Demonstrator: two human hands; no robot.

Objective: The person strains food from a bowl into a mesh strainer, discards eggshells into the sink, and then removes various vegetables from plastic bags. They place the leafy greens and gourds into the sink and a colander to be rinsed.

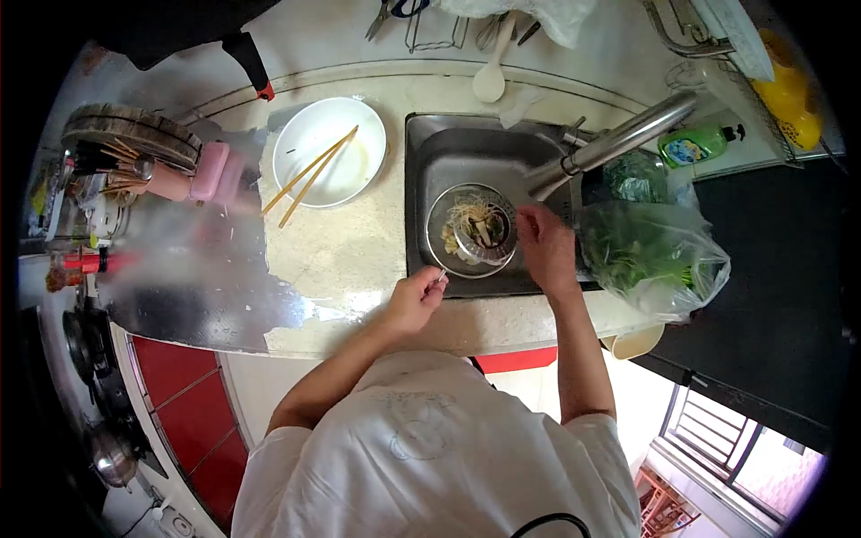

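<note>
My left hand [417, 300] is closed round the short handle of a round metal strainer [437, 235] held over the sink [430, 148]. Inside the strainer lies food [480, 222], with pale thin strands and darker pieces. A clear bowl-like shape sits around part of the food, but its outline is hard to make out. My right hand [545, 242] is at the strainer's right side, below the faucet [619, 139], with its fingers curled together; what they hold, if anything, is hidden.
Left of the sink, a white bowl [309, 134] carries two wooden chopsticks [314, 175]. A plastic bag of greens [655, 255] lies right of the sink, near a green soap bottle [691, 146]. A white spoon [490, 82] hangs behind the sink.
</note>
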